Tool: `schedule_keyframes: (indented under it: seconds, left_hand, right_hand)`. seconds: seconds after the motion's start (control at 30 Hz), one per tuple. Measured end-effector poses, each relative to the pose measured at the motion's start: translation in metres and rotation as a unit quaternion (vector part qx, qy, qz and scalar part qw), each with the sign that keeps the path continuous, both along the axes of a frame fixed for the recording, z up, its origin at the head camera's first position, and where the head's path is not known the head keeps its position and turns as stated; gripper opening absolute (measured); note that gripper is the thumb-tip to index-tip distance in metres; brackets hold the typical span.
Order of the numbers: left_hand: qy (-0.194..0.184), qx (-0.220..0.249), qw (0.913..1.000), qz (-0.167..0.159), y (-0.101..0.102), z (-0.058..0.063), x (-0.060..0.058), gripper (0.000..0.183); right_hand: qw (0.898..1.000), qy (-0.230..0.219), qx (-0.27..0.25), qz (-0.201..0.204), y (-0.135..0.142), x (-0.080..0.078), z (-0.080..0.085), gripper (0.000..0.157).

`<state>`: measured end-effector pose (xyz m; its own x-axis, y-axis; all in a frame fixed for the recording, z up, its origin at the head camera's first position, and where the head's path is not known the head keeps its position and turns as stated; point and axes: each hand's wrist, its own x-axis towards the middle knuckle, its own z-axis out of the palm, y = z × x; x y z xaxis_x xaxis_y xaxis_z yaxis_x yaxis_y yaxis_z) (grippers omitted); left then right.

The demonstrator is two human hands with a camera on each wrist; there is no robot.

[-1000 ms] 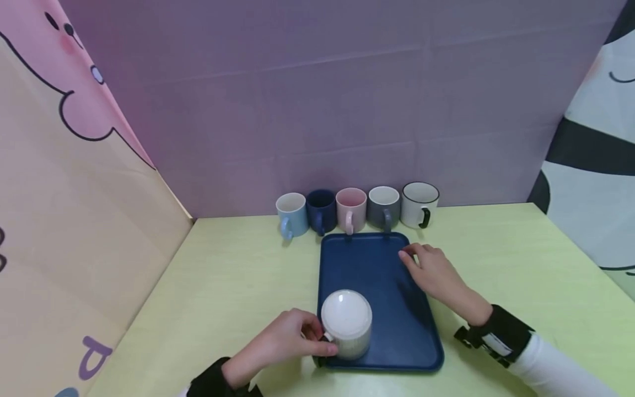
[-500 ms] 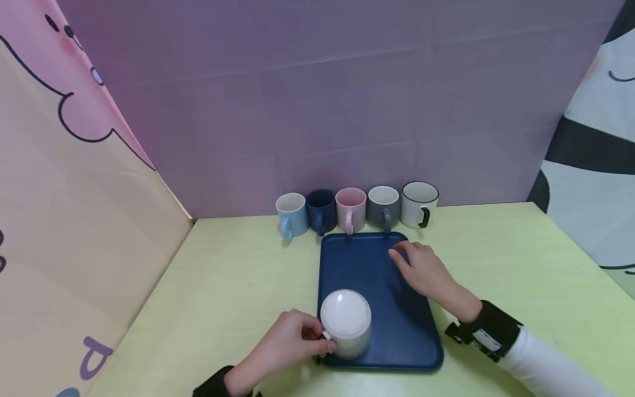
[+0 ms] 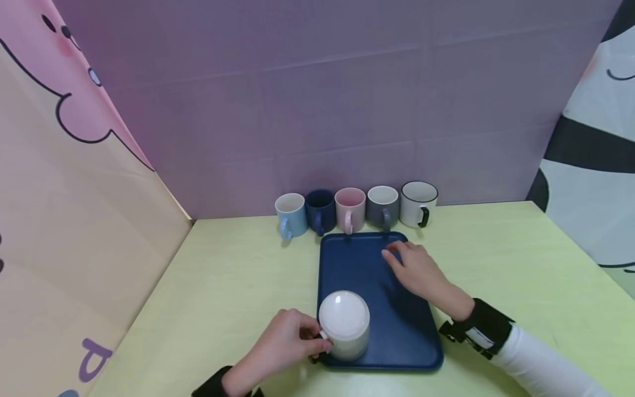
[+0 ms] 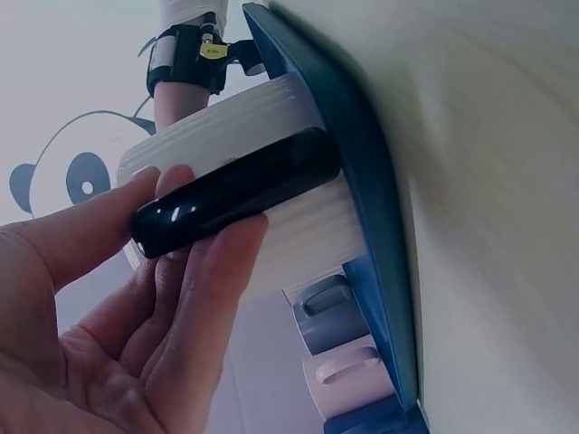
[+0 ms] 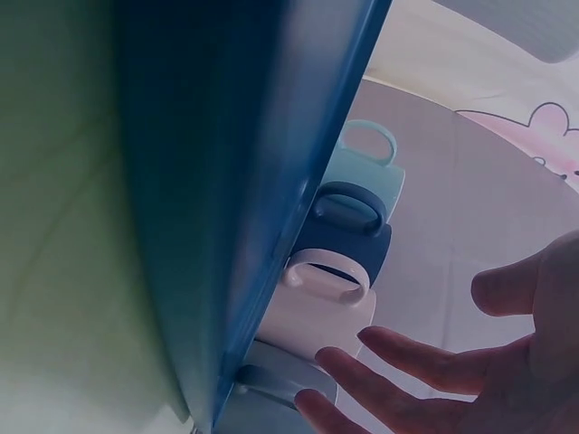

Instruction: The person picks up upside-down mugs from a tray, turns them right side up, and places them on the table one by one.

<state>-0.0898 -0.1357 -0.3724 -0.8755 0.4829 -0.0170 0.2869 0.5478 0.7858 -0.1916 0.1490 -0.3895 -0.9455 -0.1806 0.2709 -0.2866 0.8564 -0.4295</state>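
Observation:
A white ribbed mug (image 3: 344,322) stands at the near left of a dark blue tray (image 3: 397,342), upside down with its glossy round base facing up. My left hand (image 3: 285,339) pinches its black handle (image 4: 235,194) between thumb and fingers, as the left wrist view shows. Over the far right part of the tray hovers my right hand (image 3: 419,271), its fingers loosely bent and holding nothing. In the right wrist view that hand's fingers (image 5: 425,366) are spread apart from the mugs behind.
Behind the tray's far edge, a row of mugs runs along the purple backdrop (image 3: 347,99): light blue (image 3: 291,216), navy (image 3: 321,212), pink (image 3: 350,210), grey (image 3: 382,208) and white with a black handle (image 3: 418,205). They stand upright on the pale green table (image 3: 238,275).
My right hand has moved left and slightly farther in over the tray. The left hand keeps its grip on the mug's handle, and the mug has shifted very slightly left.

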Motion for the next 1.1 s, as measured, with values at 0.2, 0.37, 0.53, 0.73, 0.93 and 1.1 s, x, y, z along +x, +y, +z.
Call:
schedule_keyframes:
  seconds: [0.2, 0.37, 0.53, 0.73, 0.93, 1.1]
  left_hand:
    - [0.020, -0.012, 0.9997, 0.004, 0.000, 0.002, 0.000, 0.014]
    - [0.031, -0.019, 0.9993, 0.012, 0.001, 0.002, 0.000, 0.013]
    - [0.028, -0.006, 0.9993, 0.025, 0.000, 0.001, -0.002, 0.009]
    - [-0.003, 0.042, 0.9980, 0.046, 0.001, -0.002, -0.009, 0.006]
    - [-0.052, 0.102, 0.9906, 0.075, 0.003, -0.007, -0.014, 0.010]
    - [-0.088, 0.170, 0.9776, 0.088, 0.006, -0.009, -0.019, 0.014]
  right_hand:
    - [1.000, -0.004, -0.004, -0.001, 0.002, 0.002, 0.003, 0.038]
    - [1.000, -0.007, -0.005, -0.004, 0.003, 0.003, 0.003, 0.038]
    - [1.000, -0.004, -0.010, -0.006, 0.005, 0.002, 0.003, 0.039]
    - [1.000, -0.004, -0.010, -0.008, 0.008, -0.001, 0.006, 0.040]
    - [1.000, -0.010, -0.014, -0.009, 0.008, -0.002, 0.010, 0.040]
    - [1.000, -0.012, -0.022, -0.008, 0.005, -0.001, 0.013, 0.042]
